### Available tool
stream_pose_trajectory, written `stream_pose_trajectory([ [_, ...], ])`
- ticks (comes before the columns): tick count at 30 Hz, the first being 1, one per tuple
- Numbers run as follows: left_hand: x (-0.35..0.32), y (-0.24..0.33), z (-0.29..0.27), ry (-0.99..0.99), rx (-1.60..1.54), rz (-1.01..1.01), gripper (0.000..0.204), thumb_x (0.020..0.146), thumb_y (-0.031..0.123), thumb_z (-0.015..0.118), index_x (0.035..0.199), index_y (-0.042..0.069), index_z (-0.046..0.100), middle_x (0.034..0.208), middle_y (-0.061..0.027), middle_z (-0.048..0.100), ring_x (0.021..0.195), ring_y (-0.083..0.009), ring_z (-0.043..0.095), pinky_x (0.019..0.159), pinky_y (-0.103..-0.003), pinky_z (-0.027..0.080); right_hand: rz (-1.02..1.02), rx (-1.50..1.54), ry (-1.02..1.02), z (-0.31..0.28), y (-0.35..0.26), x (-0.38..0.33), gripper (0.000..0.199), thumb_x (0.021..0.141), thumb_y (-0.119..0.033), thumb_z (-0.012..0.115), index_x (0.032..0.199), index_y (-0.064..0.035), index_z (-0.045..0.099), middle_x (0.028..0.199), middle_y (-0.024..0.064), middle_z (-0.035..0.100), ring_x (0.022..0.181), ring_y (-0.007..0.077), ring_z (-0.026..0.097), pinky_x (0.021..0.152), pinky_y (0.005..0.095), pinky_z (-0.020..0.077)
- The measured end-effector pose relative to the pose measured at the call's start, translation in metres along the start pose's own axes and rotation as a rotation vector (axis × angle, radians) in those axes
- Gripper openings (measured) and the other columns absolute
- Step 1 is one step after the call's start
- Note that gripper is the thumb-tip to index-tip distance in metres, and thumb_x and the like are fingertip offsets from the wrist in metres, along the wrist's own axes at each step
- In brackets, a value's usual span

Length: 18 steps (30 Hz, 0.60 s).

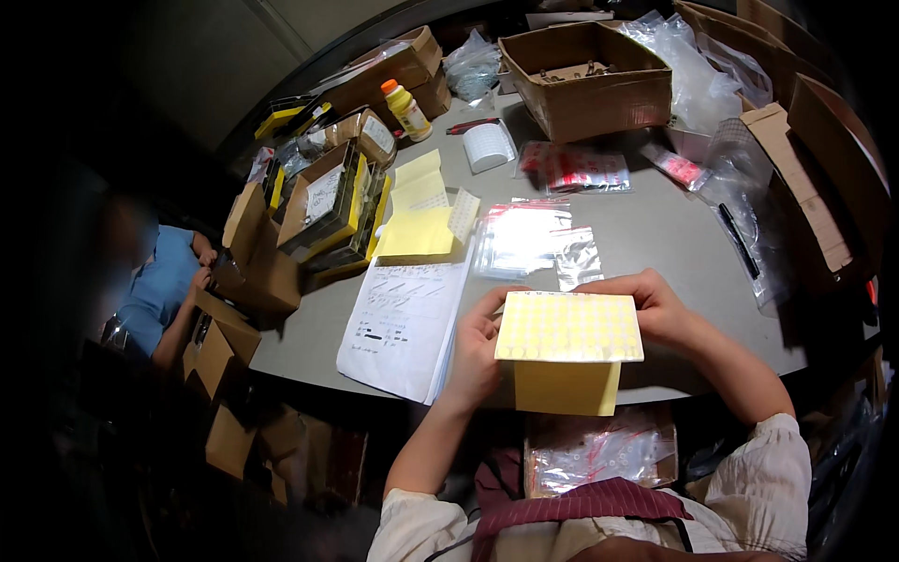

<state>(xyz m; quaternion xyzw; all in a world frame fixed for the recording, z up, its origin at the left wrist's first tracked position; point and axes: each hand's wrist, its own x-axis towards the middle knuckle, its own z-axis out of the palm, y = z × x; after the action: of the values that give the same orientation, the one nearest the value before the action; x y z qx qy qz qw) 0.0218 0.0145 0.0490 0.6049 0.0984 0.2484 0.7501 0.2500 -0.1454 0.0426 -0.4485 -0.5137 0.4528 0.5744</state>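
Holding yellow sticker sheet [568, 327] up off the counter [655, 234], just above its near edge — left hand [478, 351] pinching left side, right hand [655, 304] top-right corner, both grips clenched on the sheet, prob. to keep it flat & facing the eyes. Lower backing flap hanging loose. Clear bags [599, 450] parked in lap, close under sheet. White printed paper [403, 323] flat by left hand, w/in easy glance. More yellow sheets [417, 211] and clear pouches [524, 239] further back — cardboard box [590, 80] at far side
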Motion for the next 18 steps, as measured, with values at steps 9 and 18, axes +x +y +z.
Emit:
stream_pose_trajectory([
  [9, -0.009, 0.002, -0.011, -0.030, 0.276, 0.111, 0.024, 0.095, -0.007, 0.055, 0.112, -0.004, 0.072, 0.114, -0.0141, 0.075, 0.102, -0.0194, 0.071, 0.092, -0.032, 0.056, -0.074, 0.004, -0.021, 0.000, -0.007, -0.002, 0.038, 0.085, 0.006, 0.059, 0.120, 0.0056, 0.074, 0.117, 0.0180, 0.076, 0.112, 0.0240, 0.072, 0.101, 0.0340, 0.0542],
  [18, -0.007, 0.015, -0.007, 0.194, -0.091, 0.027, 0.032, 0.096, 0.020, 0.065, 0.118, -0.001, 0.059, 0.131, -0.0227, 0.065, 0.118, -0.0265, 0.063, 0.098, -0.039, 0.051, -0.462, -0.572, 0.026, -0.002, -0.008, -0.003, 0.068, 0.065, 0.011, 0.051, 0.122, -0.0123, 0.078, 0.115, 0.0186, 0.075, 0.100, 0.0316, 0.075, 0.090, 0.0326, 0.0572],
])
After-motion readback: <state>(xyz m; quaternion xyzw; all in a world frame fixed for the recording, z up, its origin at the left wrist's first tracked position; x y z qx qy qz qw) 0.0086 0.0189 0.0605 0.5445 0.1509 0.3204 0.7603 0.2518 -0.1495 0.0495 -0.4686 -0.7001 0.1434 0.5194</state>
